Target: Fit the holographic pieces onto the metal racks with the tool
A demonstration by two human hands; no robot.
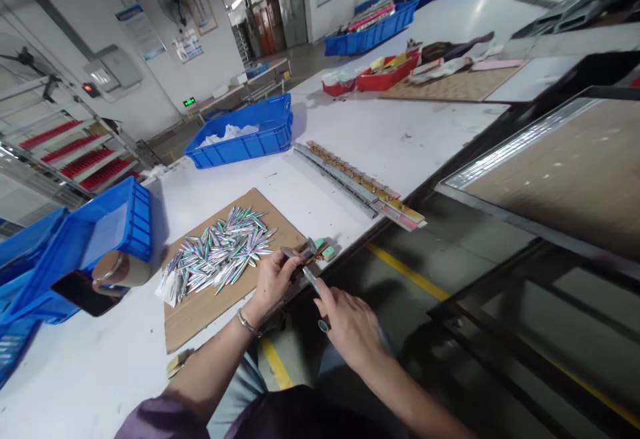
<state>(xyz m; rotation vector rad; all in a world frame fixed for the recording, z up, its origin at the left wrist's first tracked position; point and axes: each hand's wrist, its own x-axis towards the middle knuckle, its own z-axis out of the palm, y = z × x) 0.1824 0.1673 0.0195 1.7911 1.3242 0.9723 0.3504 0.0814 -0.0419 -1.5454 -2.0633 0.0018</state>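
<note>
My left hand (275,280) is closed in a pinch at the table's front edge, a bracelet on its wrist. A slim greyish piece (289,252) shows at its fingertips, partly hidden. Just to the right, my right hand (347,322) is wrapped round a hand tool (311,277) with a slim grey metal end pointing toward the left fingers; a round end shows below the fist. Beside the left fingertips sit a small metal fixture (309,250) and green blocks (327,253). A pile of shiny, pointed silver pieces (220,249) lies on a cardboard sheet (200,329).
A long metal strip (345,182) with a yellowish row of parts reaches the table's edge. Blue crates (245,152) stand behind and at left. A brown-lidded cup (120,269) and a phone (83,294) are at left. A framed board (550,179) stands at right.
</note>
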